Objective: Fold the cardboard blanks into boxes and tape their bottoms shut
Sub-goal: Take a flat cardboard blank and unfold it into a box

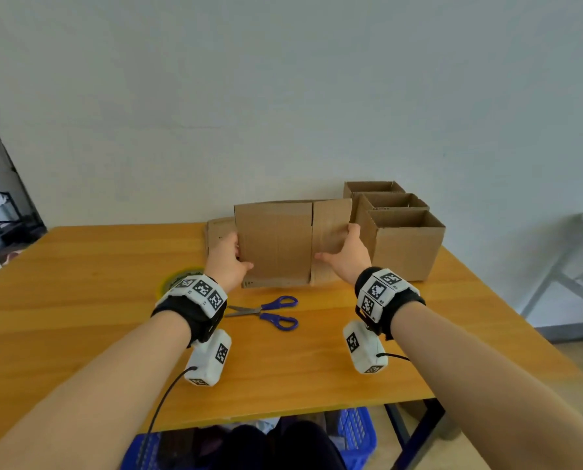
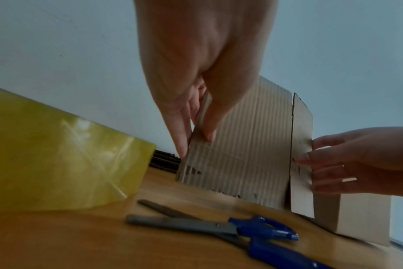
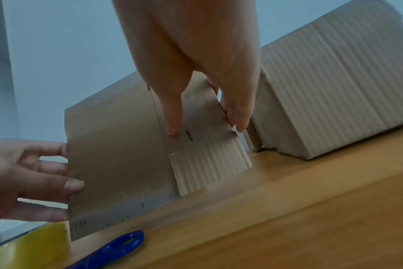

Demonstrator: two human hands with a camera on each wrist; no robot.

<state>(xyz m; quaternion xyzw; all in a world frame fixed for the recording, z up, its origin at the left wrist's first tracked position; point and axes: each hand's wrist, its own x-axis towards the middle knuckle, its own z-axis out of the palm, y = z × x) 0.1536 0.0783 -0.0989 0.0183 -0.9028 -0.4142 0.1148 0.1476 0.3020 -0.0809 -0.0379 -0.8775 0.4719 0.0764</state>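
A flat brown cardboard blank [image 1: 276, 242] stands upright on the wooden table [image 1: 79, 300], its lower edge on the tabletop. My left hand [image 1: 227, 257] pinches its left edge between thumb and fingers, as the left wrist view shows on the blank [image 2: 242, 145]. My right hand [image 1: 346, 254] pinches the narrow right panel [image 3: 196, 127], thumb on the near face, fingers behind. A roll of yellow tape [image 1: 173, 279] lies left of the blank, partly hidden by my left wrist; it fills the left of the left wrist view as the tape [image 2: 58, 154].
Three open folded boxes [image 1: 405, 239] stand in a row at the right rear of the table. Blue-handled scissors [image 1: 269, 312] lie in front of the blank. More flat blanks [image 1: 218, 232] lie behind my left hand. A blue crate [image 1: 354, 432] sits under the table.
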